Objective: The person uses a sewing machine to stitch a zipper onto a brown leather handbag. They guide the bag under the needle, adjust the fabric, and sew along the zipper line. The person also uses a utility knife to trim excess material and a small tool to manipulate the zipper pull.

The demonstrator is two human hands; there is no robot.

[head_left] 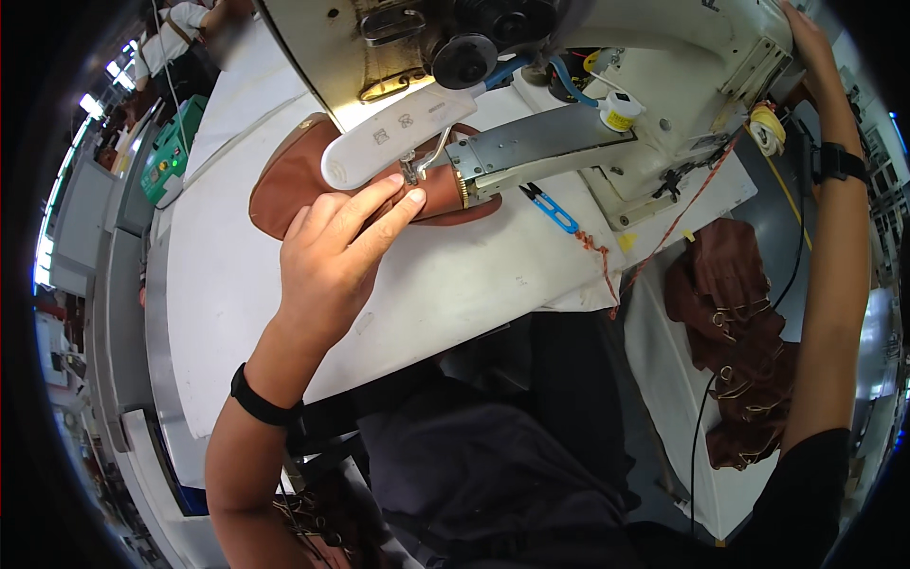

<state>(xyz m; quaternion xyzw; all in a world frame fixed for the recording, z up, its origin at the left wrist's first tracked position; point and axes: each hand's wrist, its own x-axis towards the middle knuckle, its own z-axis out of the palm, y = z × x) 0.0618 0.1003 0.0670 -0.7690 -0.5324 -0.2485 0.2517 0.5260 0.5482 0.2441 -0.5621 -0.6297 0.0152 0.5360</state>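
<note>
My left hand (pixel 334 248) lies on a brown leather piece (pixel 294 178) and presses it flat with two stretched fingers, right beside the presser foot (pixel 413 171) of a cream industrial sewing machine (pixel 654 57). The leather sits on the machine's narrow metal arm (pixel 540 144), under a white guard plate (pixel 398 131). My right hand (pixel 804 28) reaches far up to the right end of the machine, at its handwheel side; its fingers are mostly hidden behind the housing. A black band is on each wrist.
Blue thread snips (pixel 553 211) lie on the white table (pixel 237 284) below the arm. A pile of brown leather pieces with metal rings (pixel 744 351) rests on a side surface at right. A yellow thread spool (pixel 621 112) sits on the machine. A green box (pixel 169 152) stands far left.
</note>
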